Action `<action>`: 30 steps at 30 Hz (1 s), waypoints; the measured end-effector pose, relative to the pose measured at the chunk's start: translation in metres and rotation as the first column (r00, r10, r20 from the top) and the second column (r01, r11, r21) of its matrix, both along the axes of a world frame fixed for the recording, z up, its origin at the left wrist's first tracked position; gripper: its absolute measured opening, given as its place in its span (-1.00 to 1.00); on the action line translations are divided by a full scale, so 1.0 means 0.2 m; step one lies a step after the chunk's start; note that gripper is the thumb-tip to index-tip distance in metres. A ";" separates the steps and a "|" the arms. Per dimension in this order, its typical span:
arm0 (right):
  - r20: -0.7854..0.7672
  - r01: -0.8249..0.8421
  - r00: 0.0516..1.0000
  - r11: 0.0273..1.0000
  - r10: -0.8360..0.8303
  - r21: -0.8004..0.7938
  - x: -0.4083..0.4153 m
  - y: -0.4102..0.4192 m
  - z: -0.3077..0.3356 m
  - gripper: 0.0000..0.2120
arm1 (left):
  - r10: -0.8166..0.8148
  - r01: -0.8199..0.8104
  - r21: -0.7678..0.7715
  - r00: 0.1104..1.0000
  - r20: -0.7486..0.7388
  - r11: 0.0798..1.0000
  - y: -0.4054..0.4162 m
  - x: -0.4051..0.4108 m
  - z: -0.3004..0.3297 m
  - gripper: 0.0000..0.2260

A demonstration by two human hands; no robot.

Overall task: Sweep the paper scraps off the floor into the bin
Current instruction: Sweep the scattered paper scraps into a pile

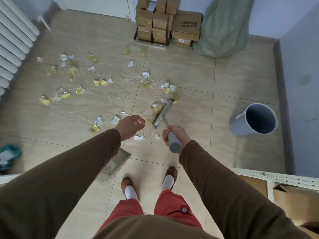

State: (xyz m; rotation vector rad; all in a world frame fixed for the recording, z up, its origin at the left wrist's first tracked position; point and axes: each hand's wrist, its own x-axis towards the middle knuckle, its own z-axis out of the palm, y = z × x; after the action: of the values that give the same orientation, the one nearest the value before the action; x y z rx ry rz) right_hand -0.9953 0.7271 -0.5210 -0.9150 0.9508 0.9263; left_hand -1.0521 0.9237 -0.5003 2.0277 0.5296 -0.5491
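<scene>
right hand (175,135) wrapped tight around the grey broom handle (174,141), handle end pointing back toward the person. broom head (163,112) is a grey bar on the floor, long axis running from near-left to far-right, far end aimed at the cardboard boxes (168,21), bristles blurred. left hand (131,125) loosely curled over a thin handle; can't tell if it really grips it. dustpan (114,165) sits under the left forearm, flat on the tiled floor (224,80), long axis slanting near-left to far-right. paper scraps (101,82), yellow and white, spread over the floor left of and beyond the broom head, some touching it. grey bin (255,119) stands on the right, well apart from the broom, open mouth facing the camera. white radiator (13,40) on left wall.
</scene>
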 end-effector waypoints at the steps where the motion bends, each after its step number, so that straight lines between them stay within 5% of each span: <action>1: -0.032 -0.009 0.999 0.999 0.010 0.032 -0.03 0.01 0.02 -0.98 | -0.005 0.005 0.008 1.000 0.012 1.000 0.04 -0.03 0.00 -0.89; 7: -0.005 -0.340 0.940 0.932 0.342 -0.123 -0.33 0.06 0.32 -0.92 | -0.024 0.023 0.012 0.999 0.046 1.000 0.31 -0.20 0.01 -0.86; 15: -0.062 -0.798 0.558 0.515 0.827 -0.314 -0.40 -0.01 0.46 -0.88 | -0.020 0.020 0.002 0.999 0.051 1.000 0.54 -0.38 0.01 -0.88; 24: -0.180 -0.938 0.173 0.106 0.968 -0.330 -0.27 0.05 0.36 -0.58 | 0.036 -0.036 -0.019 0.999 0.017 0.999 0.62 -0.46 -0.03 -0.90; 30: -0.159 -0.899 0.171 0.088 0.972 -0.428 -0.01 0.16 0.24 -0.58 | 0.118 -0.118 0.002 0.993 -0.026 0.993 0.68 -0.46 -0.07 -0.89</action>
State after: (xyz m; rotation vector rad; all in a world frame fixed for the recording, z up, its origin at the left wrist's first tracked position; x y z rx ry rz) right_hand -0.9972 0.7595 -0.4728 -2.1337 0.2366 1.7397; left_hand -1.1449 1.0602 -0.5148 1.9776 0.6604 -0.5042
